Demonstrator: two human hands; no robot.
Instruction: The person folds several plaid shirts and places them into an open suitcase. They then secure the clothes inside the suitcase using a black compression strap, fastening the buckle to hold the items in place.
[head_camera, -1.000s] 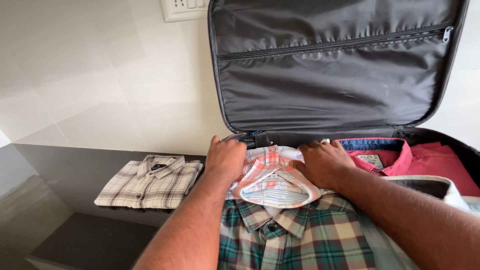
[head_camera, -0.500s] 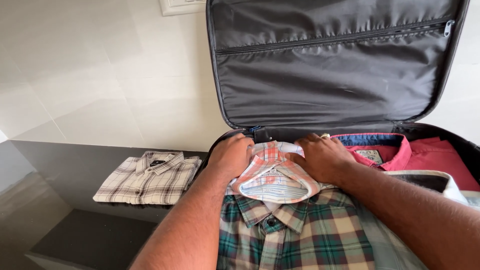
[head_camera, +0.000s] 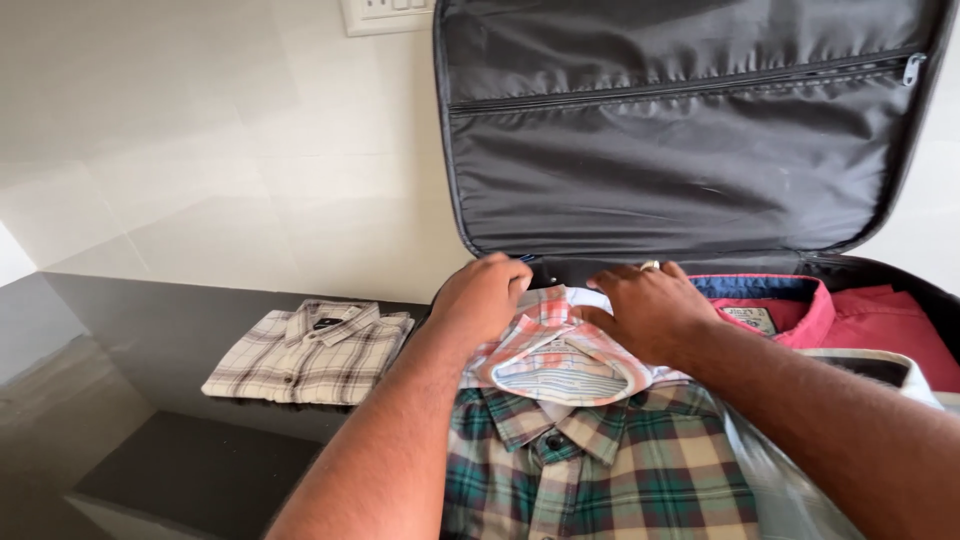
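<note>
Room: pale tiled wall (head_camera: 200, 150), with a white switch plate (head_camera: 385, 14) at its top edge. Surface: dark glossy counter (head_camera: 150, 320) running along the wall.

Item 1: black suitcase (head_camera: 900, 275), open on the counter, its grey-lined lid (head_camera: 680, 150) standing upright against the wall, a zip running across the lining.

Item 2: beige checked shirt (head_camera: 310, 352), folded, lying flat on the counter just left of the suitcase.

Item 3: red shirt (head_camera: 880, 320), folded, inside the suitcase at the right.

Item 4: green plaid shirt (head_camera: 600, 470), folded, collar up, at the near edge of the suitcase.

Item 5: pink-and-white checked shirt (head_camera: 560, 355), folded, lying in the suitcase on top of the green plaid shirt, toward the back wall.

Left hand (head_camera: 485, 295): fingers curled down over the far left edge of the pink-and-white checked shirt, pressing it.

Right hand (head_camera: 650, 310): fingers spread and flat on the shirt's right side, a ring on 1 finger.
</note>
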